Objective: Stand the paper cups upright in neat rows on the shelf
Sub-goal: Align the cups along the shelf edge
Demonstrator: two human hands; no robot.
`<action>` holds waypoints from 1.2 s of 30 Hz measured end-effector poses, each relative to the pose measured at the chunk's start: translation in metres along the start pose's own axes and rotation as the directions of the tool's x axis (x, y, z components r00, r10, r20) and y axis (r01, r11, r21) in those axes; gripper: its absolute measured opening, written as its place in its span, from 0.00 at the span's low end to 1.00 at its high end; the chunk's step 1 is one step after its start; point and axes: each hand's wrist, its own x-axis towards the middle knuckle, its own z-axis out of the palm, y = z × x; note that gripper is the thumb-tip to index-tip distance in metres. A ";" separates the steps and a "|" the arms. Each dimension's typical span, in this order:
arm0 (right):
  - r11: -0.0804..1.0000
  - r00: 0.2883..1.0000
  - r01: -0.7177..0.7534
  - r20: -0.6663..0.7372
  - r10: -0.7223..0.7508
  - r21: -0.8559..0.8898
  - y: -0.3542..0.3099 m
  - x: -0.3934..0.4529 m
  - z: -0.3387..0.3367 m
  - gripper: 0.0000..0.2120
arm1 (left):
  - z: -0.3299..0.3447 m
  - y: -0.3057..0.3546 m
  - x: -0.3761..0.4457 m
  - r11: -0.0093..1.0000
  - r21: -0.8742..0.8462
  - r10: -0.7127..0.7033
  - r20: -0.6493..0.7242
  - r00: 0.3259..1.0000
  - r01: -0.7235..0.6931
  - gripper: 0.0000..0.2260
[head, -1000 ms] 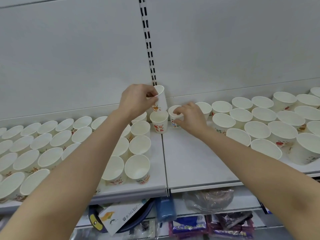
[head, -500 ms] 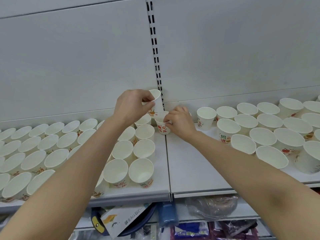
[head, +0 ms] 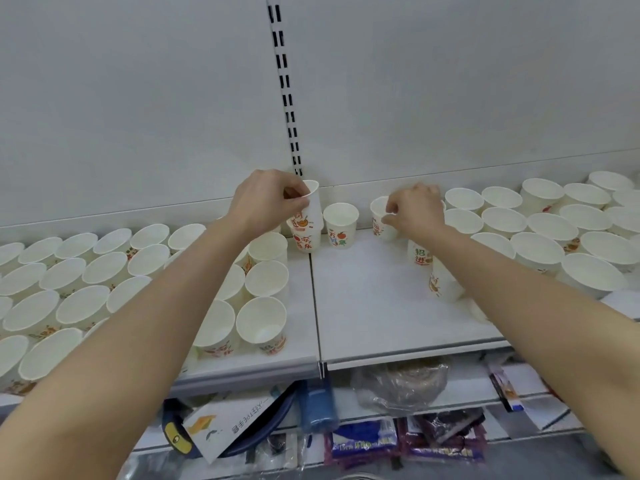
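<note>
A white metal shelf [head: 374,306] ran across the view, split by a seam below a slotted upright [head: 285,95] in the pale back panel [head: 138,98]. Upright paper cups [head: 83,282] stood in rows on its left half, more cups [head: 540,230] crowded its right end, and bare shelf lay between. The left hand [head: 266,202] pinched a small stack of cups [head: 306,216] at the back by the rim. The right hand [head: 414,211] curled its fingers around a single cup [head: 381,220] near the back panel. Another cup [head: 341,225] stood alone between them. Packaged goods [head: 405,441] lay on the lower shelf.
</note>
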 end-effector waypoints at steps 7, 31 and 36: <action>0.994 0.997 0.072 -0.041 -0.068 0.087 -0.008 -0.011 -0.003 0.02 | 0.003 -0.005 -0.008 0.998 -0.064 0.016 0.056 0.998 -0.012 0.06; 0.873 0.957 0.289 -0.112 -0.266 0.392 -0.042 -0.078 0.010 0.04 | 0.053 -0.013 -0.039 0.917 0.342 0.139 0.206 0.969 -0.204 0.15; 0.875 0.963 0.268 -0.087 -0.255 0.403 -0.045 -0.073 0.011 0.04 | 0.051 -0.020 -0.039 0.894 0.396 0.153 0.164 0.975 -0.207 0.08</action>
